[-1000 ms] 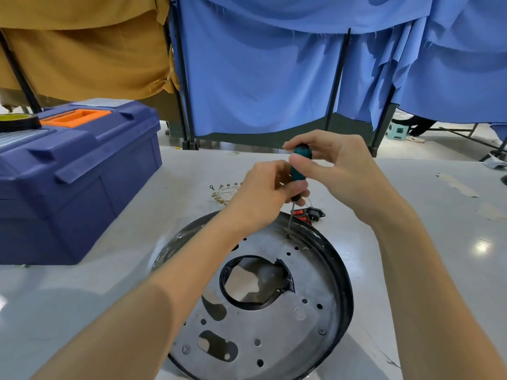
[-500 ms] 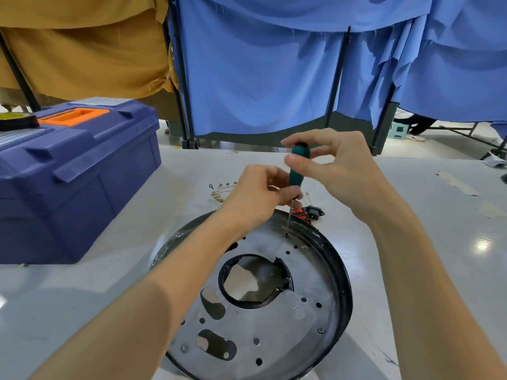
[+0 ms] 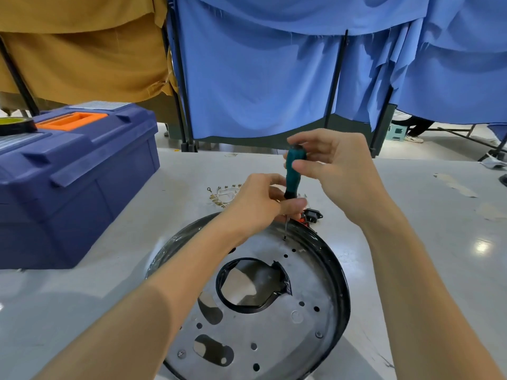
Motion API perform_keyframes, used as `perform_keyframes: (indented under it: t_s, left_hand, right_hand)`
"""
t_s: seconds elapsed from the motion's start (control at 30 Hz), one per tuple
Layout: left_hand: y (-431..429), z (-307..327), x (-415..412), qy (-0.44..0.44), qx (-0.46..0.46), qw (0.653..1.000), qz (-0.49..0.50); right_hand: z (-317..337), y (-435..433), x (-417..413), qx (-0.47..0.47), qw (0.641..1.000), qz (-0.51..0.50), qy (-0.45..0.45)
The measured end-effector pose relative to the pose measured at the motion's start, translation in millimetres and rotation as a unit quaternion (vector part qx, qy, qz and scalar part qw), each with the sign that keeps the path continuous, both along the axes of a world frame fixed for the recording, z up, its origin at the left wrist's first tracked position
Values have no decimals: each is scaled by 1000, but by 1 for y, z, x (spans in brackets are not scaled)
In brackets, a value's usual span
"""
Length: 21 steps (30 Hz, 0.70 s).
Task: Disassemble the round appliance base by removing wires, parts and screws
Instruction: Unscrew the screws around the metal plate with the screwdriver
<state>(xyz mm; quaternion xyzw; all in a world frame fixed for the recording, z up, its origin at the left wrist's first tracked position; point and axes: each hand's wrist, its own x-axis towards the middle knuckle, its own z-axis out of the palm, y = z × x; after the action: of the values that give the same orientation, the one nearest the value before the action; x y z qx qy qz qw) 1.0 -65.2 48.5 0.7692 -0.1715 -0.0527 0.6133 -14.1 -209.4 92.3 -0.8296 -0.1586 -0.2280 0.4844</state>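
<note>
A pale, glossy desk [image 3: 411,215] fills the lower view, catching a ceiling light at its right side and carrying a few strips of worn tape [image 3: 455,185]. The round appliance base [image 3: 323,297] lies flat on it near the front edge, a grey metal plate in a black rim with a large central opening [image 3: 252,286]. A screwdriver [image 3: 293,171] with a teal handle stands almost upright, its tip on a screw [image 3: 284,238] at the plate's far side. The right hand [image 3: 337,171] has its grip closed round the top of the handle with curled fingertips; the left hand [image 3: 255,204] pinches the handle's lower end. Just beyond the base lie a small black socket part [image 3: 312,215] and a scatter of loose screws and white wires [image 3: 223,194]. A dark blue toolbox [image 3: 82,174] with an orange handle sits at the left, a tape roll [image 3: 15,124] on its lid. Behind the desk hang blue curtains [image 3: 260,78] on black poles, with ochre cloth [image 3: 82,50] to the left.
</note>
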Motion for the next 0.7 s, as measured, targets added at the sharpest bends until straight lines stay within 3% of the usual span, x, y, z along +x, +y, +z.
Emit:
perform_keyframes:
  t_s: [0.1,0.23,0.53,0.6,0.7]
  left_hand:
    - [4,0,1,23,-25,999,-28]
    - [0,0,-2,-17,-7,1000,19]
    - [0,0,-1,-6,-29,999,-10]
    - [4,1,2,-47,45,998,17]
    - [9,-1,4,-132,226,962,76]
  right_hand:
    - [2,-3,-1,10,999,32,21]
    - [1,0,-3,-41,999,27,1]
    - [2,-3,-3,-1,1000,28,-6]
    - [4,-4,-3,40,998,33,-28]
    - [10,-9,-4,113,991,39,-57]
